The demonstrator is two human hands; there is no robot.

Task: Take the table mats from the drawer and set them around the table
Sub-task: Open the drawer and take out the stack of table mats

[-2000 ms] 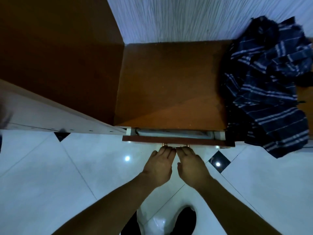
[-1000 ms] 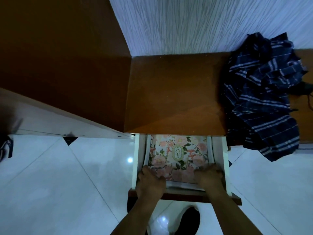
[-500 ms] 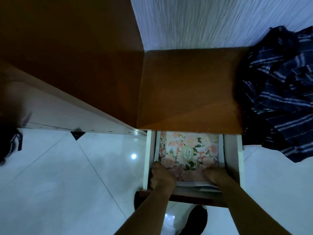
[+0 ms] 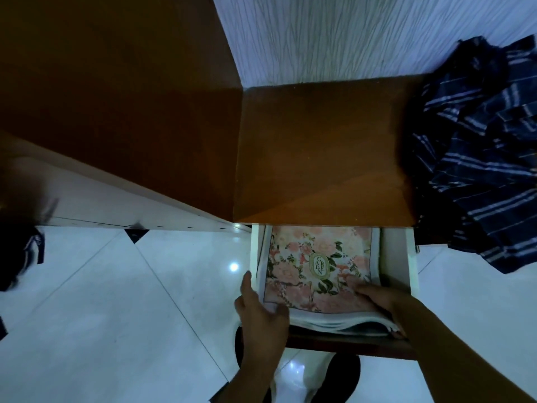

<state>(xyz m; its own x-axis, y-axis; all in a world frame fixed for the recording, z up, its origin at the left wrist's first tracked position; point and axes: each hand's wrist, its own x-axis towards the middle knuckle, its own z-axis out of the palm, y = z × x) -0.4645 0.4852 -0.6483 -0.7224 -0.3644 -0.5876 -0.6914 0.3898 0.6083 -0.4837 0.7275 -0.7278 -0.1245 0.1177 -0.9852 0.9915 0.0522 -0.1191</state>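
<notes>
A stack of floral table mats (image 4: 316, 269), pink flowers with an oval label, lies in the pulled-out drawer (image 4: 412, 257) under the brown cabinet top. The stack's near edge is lifted above the drawer front. My left hand (image 4: 258, 309) grips the stack's near left corner, thumb on top. My right hand (image 4: 380, 298) holds the near right edge, fingers spread on the top mat. The far end of the stack is hidden under the cabinet top.
The brown cabinet top (image 4: 319, 146) carries a dark blue striped cloth (image 4: 479, 152) at its right. A taller brown unit (image 4: 110, 106) stands to the left. White tiled floor (image 4: 116, 315) lies below. My dark shoe (image 4: 337, 379) is under the drawer.
The drawer was pulled out from nearly shut. Both hands went from its handle to the mats, and the stack's near edge has now risen above the drawer front.
</notes>
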